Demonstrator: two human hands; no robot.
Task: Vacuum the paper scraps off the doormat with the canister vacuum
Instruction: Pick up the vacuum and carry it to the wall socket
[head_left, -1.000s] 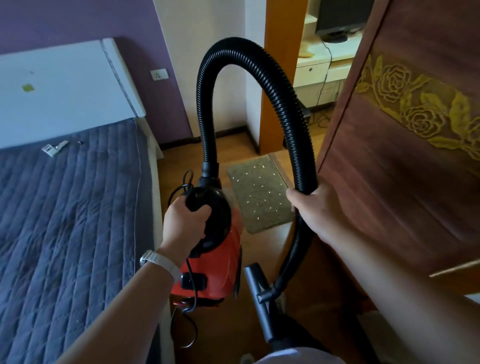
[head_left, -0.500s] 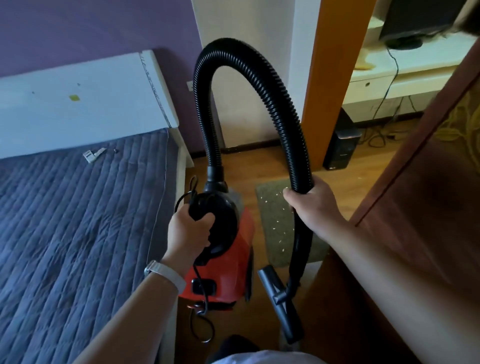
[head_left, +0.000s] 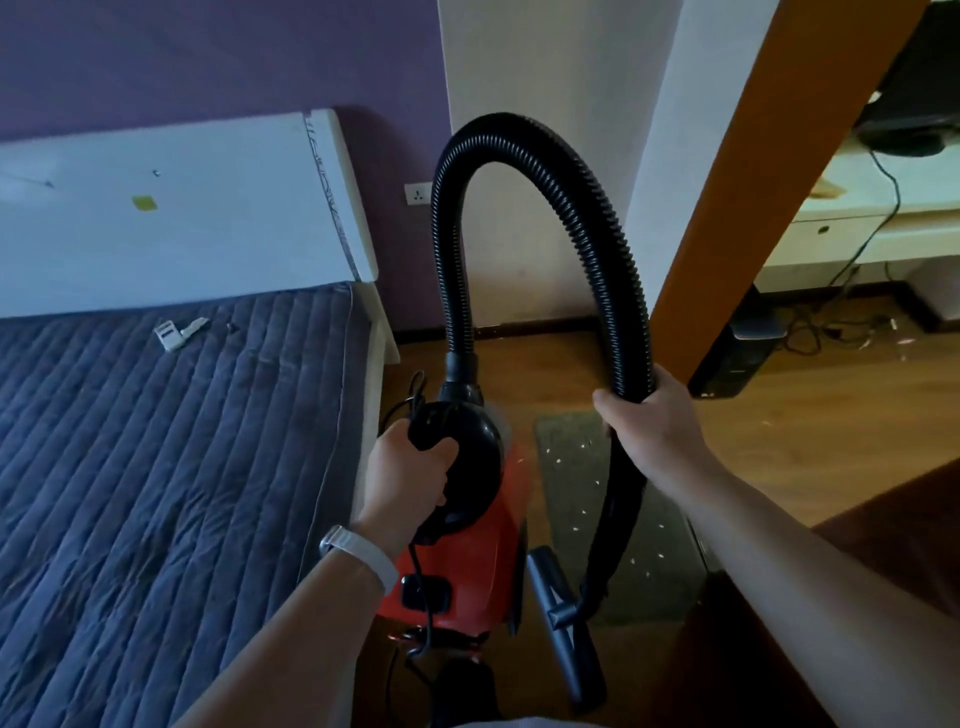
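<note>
A red canister vacuum (head_left: 467, 566) with a black top hangs off the floor. My left hand (head_left: 410, 470) grips its black handle. Its ribbed black hose (head_left: 550, 171) arches up and comes down to my right hand (head_left: 649, 421), which grips it. Below that hand the hose ends in a black floor nozzle (head_left: 566, 639), low beside the canister. A grey-green doormat (head_left: 571, 467) lies on the wooden floor behind the hose, dotted with several small white paper scraps (head_left: 582, 512).
A bed with a grey quilted cover (head_left: 156, 467) and a white headboard (head_left: 171, 218) fills the left. A wall socket (head_left: 418, 195) sits beside it. An orange door frame (head_left: 763, 171) rises right of the hose, with a dark computer tower (head_left: 737, 358) and cables beyond. A dark wooden door (head_left: 893, 545) stands at right.
I have stepped forward with the vacuum: the doormat is now nearer and right under the hose, and the carved door has slid out to the right edge. Both grips are unchanged.
</note>
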